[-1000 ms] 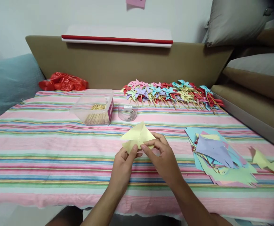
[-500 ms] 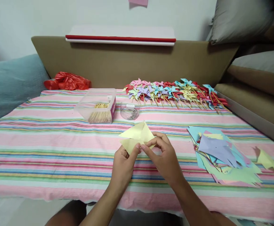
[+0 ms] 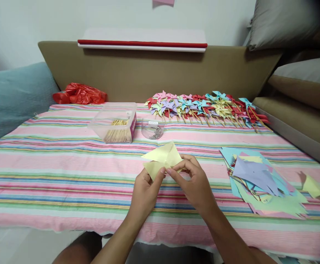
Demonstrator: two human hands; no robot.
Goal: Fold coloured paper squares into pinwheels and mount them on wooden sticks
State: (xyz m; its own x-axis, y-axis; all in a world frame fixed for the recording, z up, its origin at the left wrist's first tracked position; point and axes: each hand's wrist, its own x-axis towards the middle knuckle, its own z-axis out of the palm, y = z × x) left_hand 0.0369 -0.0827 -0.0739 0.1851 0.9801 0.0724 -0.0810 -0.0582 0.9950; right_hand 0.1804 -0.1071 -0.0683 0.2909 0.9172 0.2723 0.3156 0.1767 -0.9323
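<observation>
A pale yellow paper piece (image 3: 162, 158), partly folded with flaps standing up, is held just above the striped tablecloth (image 3: 52, 165). My left hand (image 3: 145, 192) pinches its near left flap between thumb and fingers. From the right, my right hand (image 3: 195, 183) pinches the middle of the same paper, fingers curled. Both hands are closed on it. A row of finished paper pinwheels on sticks (image 3: 204, 108) lies at the far side of the table.
A clear plastic box of wooden sticks (image 3: 116, 126) and a small clear cup of pins (image 3: 152, 129) stand beyond the hands. A heap of cut coloured paper (image 3: 259, 179) lies at the right, yellow scraps (image 3: 316, 190) further right. A red plastic bag (image 3: 79, 94) sits far left.
The hands and paper have kept their grip, with the fingers shifting slightly on the yellow paper. The view has drifted a little to the left.
</observation>
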